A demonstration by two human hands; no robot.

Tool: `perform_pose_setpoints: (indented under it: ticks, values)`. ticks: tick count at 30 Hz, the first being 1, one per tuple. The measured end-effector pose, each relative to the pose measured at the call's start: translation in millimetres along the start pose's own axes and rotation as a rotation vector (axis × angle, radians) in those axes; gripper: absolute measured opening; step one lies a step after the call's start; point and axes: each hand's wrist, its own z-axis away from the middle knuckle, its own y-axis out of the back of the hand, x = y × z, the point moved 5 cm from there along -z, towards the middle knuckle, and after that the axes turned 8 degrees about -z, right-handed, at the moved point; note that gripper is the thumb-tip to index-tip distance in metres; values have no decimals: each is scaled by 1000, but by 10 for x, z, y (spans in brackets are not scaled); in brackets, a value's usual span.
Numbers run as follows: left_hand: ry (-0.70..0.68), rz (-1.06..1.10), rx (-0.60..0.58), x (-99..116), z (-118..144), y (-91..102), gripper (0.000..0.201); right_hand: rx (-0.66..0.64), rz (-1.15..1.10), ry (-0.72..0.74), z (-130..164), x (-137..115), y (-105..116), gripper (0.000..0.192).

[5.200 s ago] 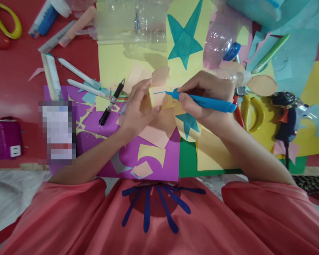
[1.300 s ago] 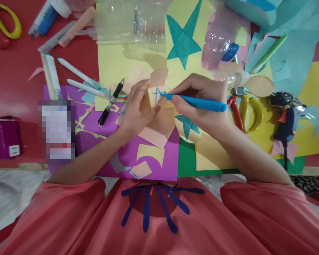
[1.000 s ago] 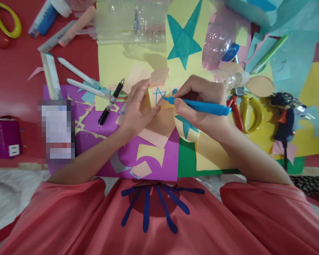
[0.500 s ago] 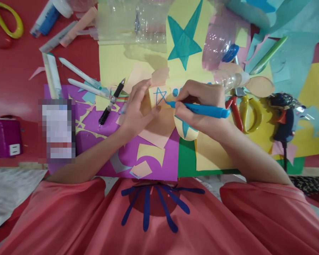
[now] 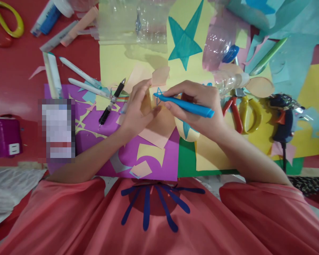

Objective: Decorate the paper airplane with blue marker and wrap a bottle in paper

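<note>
While the left hand (image 5: 136,110) touches the yellow paper (image 5: 154,103), the right hand (image 5: 202,96) holds a blue marker (image 5: 187,106).
Left fingers (image 5: 143,90) stand wide; the paper, with star outline (image 5: 158,90), lies between both hands.

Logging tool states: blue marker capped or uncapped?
Uncapped: the blue marker in the right hand shows a narrow bare tip at the blue star outline on the small paper.
</note>
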Motion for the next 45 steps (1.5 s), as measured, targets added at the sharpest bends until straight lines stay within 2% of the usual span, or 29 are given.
perform_pose_setpoints:
  ticks: [8, 15, 21, 28, 33, 39, 45]
  values:
    - [-41, 32, -13, -54, 8, -12, 63, 12, 51, 46, 11, -30, 18, 5]
    - [-41, -4, -15, -28, 2, 16, 63, 18, 34, -57, 23, 2, 31, 7]
    - [-34, -2, -41, -52, 7, 36, 66, 54, 20, -3, 28, 10, 44, 9]
    - [-33, 30, 7, -30, 5, 11, 59, 48, -3, -18, 21, 30, 54, 12]
    - [-37, 13, -15, -39, 6, 15, 60, 55, -16, -22, 20, 18, 55, 14]
    - [-59, 3, -17, -51, 18, 7, 62, 32, -19, -64, 24, 41, 69, 18]
    - [-17, 32, 8, -2, 10, 7, 57, 102, -84, -114, 10, 56, 104, 17]
